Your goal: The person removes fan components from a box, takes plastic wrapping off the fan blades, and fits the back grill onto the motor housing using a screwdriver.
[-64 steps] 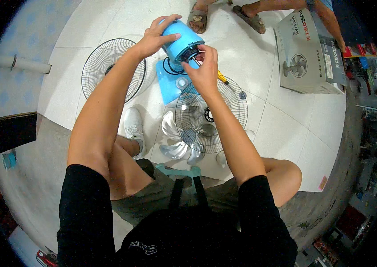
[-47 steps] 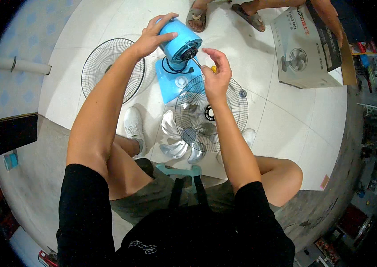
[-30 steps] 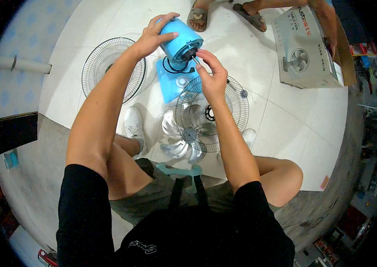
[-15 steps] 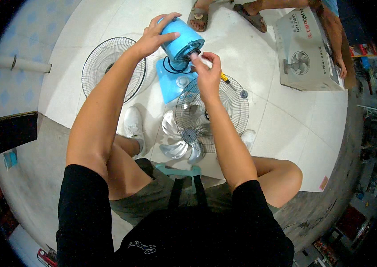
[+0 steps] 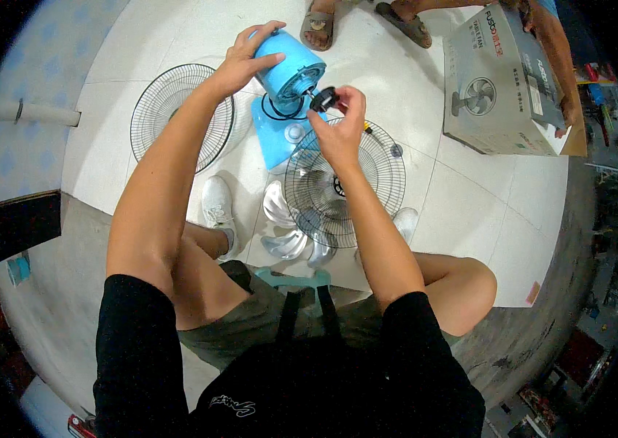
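The blue motor housing (image 5: 288,73) of a table fan stands tilted on its blue base (image 5: 269,142), with a thin metal shaft showing at its front. My left hand (image 5: 240,64) is closed over the housing's top and back, the thumb along its side. Between thumb and fingers of my right hand (image 5: 342,128) is a black ribbed plastic nut (image 5: 323,99), held at the shaft's tip; whether it touches the shaft I cannot tell. A round wire grille (image 5: 385,186) lies under my right forearm, and a silvery fan blade (image 5: 285,244) lies nearer to me, partly beneath it.
Another wire grille (image 5: 141,117) lies to the left of the base. A yellow-and-black tool handle (image 5: 368,127) shows beside my right hand. At the far right another person's hand touches a cardboard fan box (image 5: 499,120). That person's sandalled feet (image 5: 318,25) are at the top.
My right hand has drawn the black nut away from the housing along the shaft, which now shows. My left hand stays on the housing. The other person's box has tilted slightly.
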Action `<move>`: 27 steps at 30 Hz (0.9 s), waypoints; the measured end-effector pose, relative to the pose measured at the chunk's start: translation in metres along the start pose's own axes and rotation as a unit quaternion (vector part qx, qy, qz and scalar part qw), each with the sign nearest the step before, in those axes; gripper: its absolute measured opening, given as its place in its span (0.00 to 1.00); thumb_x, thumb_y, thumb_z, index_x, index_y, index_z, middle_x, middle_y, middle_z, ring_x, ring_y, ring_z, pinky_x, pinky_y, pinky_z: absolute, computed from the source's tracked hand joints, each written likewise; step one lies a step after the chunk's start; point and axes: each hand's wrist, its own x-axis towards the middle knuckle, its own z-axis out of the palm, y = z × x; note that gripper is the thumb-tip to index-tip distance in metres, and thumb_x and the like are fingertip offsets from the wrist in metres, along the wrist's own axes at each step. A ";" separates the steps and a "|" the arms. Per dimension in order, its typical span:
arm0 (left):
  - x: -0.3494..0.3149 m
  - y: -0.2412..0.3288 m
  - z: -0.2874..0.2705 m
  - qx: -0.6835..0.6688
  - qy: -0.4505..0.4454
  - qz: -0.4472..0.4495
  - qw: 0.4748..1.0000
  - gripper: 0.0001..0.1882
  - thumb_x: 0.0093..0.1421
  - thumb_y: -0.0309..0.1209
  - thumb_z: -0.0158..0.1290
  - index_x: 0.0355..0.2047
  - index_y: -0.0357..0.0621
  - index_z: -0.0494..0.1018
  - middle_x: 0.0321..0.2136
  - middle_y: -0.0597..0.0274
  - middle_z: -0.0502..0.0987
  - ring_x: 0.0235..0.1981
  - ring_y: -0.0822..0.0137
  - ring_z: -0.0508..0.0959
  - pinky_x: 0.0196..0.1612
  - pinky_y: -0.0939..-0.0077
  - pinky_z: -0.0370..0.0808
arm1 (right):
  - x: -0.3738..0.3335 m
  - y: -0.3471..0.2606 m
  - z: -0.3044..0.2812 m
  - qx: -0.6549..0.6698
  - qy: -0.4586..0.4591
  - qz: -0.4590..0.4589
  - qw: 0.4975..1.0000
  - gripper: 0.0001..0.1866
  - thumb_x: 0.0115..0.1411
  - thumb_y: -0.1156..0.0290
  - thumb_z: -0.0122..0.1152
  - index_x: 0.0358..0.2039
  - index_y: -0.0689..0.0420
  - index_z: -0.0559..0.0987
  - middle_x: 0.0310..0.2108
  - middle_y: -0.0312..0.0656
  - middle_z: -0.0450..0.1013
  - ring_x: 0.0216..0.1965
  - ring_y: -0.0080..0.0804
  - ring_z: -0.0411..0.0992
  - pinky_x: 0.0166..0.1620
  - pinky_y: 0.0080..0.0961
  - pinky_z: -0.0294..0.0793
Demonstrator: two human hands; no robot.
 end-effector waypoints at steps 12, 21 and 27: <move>0.004 -0.001 -0.002 -0.013 -0.020 -0.018 1.000 0.38 0.62 0.53 0.56 0.70 0.65 0.60 0.71 0.51 0.55 0.72 0.47 0.53 0.71 0.49 0.56 | -0.047 0.054 -0.043 0.342 -0.047 0.270 0.899 0.32 0.57 0.70 0.74 0.59 0.61 0.71 0.41 0.41 0.77 0.42 0.27 0.75 0.46 0.24 0.75; 0.002 0.019 -0.001 -0.035 -0.022 -0.038 0.998 0.36 0.63 0.51 0.56 0.70 0.69 0.60 0.70 0.47 0.54 0.73 0.47 0.52 0.71 0.51 0.56 | 0.007 -0.001 -0.009 0.267 -0.093 0.231 0.931 0.20 0.56 0.68 0.74 0.47 0.61 0.79 0.36 0.41 0.78 0.34 0.22 0.75 0.35 0.21 0.75; -0.006 0.025 -0.005 -0.043 -0.022 -0.063 0.997 0.37 0.62 0.54 0.55 0.71 0.71 0.59 0.72 0.48 0.51 0.73 0.43 0.51 0.71 0.49 0.55 | -0.010 0.037 -0.040 0.160 -0.031 0.111 0.980 0.10 0.57 0.75 0.68 0.39 0.62 0.80 0.31 0.36 0.78 0.31 0.20 0.74 0.37 0.19 0.74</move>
